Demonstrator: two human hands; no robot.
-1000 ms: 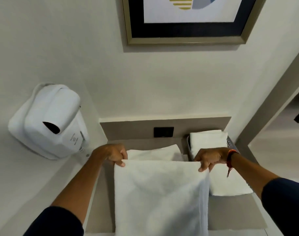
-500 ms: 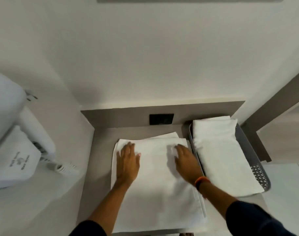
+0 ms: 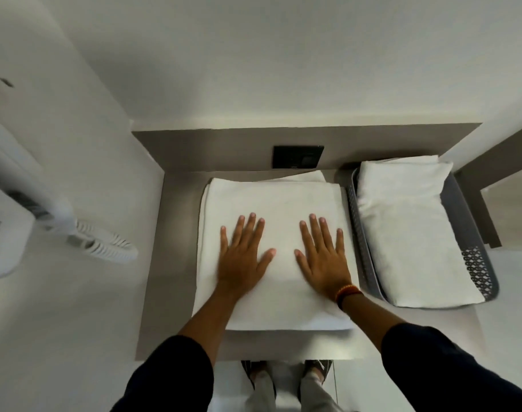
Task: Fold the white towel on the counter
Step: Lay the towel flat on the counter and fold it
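Note:
The white towel lies folded in a flat rectangle on the grey counter, with another layer peeking out at its far edge. My left hand rests palm down on the towel's left half, fingers spread. On the right half my right hand lies flat too, fingers apart, with a red and orange band at the wrist. Neither hand grips the cloth.
A grey perforated basket holding another folded white towel stands right of the towel. A black wall socket sits behind. A white wall-mounted hair dryer with a coiled cord hangs at left. My feet show below the counter's front edge.
One second ago both hands held the towel's top edge lifted. The towel was laid down folded, and both hands have slid toward me across it, flat on top.

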